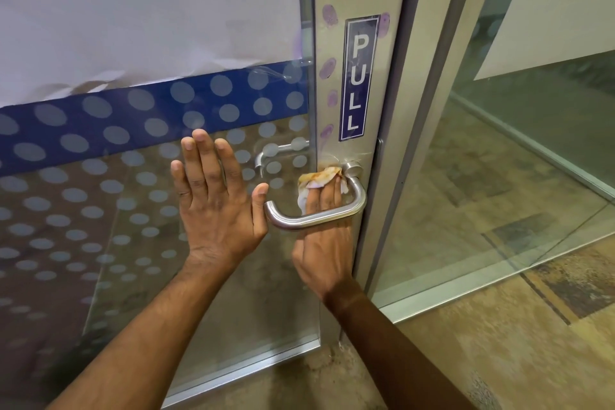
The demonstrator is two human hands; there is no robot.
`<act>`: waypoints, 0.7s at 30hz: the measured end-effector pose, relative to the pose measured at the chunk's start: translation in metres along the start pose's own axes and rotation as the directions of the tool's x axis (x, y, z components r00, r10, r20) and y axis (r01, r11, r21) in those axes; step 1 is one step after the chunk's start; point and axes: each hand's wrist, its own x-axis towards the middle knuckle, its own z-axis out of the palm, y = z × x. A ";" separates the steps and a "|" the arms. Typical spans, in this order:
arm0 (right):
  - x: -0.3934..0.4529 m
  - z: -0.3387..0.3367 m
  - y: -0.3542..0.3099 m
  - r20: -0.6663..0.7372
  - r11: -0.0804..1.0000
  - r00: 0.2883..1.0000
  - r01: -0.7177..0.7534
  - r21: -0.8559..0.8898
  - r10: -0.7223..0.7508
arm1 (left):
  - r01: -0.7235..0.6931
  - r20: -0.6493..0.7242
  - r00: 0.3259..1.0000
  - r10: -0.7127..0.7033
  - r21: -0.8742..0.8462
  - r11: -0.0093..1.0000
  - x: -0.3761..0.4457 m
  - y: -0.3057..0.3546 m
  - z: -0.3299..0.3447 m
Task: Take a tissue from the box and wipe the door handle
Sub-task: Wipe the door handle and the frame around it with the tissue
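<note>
A steel lever door handle point(299, 221) sticks out from the metal stile of a glass door. My right hand point(324, 243) reaches up behind the handle bar and presses a crumpled white tissue point(317, 178), stained orange, against the stile beside the handle's round base point(352, 168). My left hand point(216, 200) rests flat on the glass with fingers spread, its thumb touching the handle's free end. No tissue box is in view.
A blue PULL sign point(357, 76) sits above the handle, with purple fingerprint smudges point(329, 15) around it. The glass door point(133, 143) has a dotted frosted film and a blue band. A fixed glass panel point(499, 160) stands to the right over tan floor.
</note>
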 end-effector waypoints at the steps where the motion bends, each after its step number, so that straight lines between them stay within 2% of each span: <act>1: 0.004 0.001 0.002 0.012 1.000 1.000 0.006 -0.006 -0.006 | 0.003 0.002 1.000 -0.003 -0.003 1.000 0.001 0.000 0.000; 4: -0.009 0.004 0.009 0.051 0.999 0.998 0.035 -0.017 -0.034 | 0.004 0.002 1.000 -0.004 -0.011 1.000 0.002 0.000 -0.001; 6: -0.028 0.003 0.021 0.002 0.999 0.999 0.036 -0.006 -0.036 | 0.005 0.005 1.000 -0.005 -0.009 1.000 0.001 0.000 -0.001; 11: -0.032 -0.003 0.038 0.006 0.992 1.000 0.017 0.127 -0.018 | 0.010 0.018 1.000 -0.010 -0.015 1.000 0.002 0.000 -0.002; 16: -0.025 -0.011 0.052 -0.075 0.961 0.988 -0.112 0.255 0.135 | 0.013 0.035 0.999 -0.013 -0.017 1.000 0.001 0.001 -0.003; 21: -0.005 -0.023 0.049 -0.218 0.935 0.951 -0.143 0.323 0.221 | 0.019 0.042 0.999 -0.017 -0.029 0.999 0.001 0.002 -0.004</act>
